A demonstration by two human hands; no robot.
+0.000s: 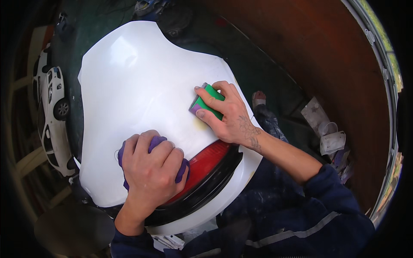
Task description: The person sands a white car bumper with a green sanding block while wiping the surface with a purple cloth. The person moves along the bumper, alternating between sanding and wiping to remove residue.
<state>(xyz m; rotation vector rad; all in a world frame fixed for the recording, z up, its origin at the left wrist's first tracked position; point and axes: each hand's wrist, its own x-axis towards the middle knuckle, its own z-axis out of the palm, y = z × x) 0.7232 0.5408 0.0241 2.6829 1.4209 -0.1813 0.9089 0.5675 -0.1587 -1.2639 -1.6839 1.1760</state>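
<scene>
A large white car body panel (124, 99) lies in front of me, with a red light strip (211, 158) and a black trim band (213, 187) along its near edge. My right hand (230, 114) grips a green sanding block (214, 98) with a dark grey face and a purple patch, held at the panel's right side beside a yellowish spot (200, 124). Bunched under my left hand (155, 167) is a purple cloth (124, 165), pressed on the panel near the red strip. My left fingers curl over the cloth and hide most of it.
White cars (56, 116) stand at the far left. A brown-red wall (344, 86) runs along the right, with papers and litter (333, 142) at its foot. My shoe (259, 98) shows beside the panel. A dark round shape (73, 228) is at lower left.
</scene>
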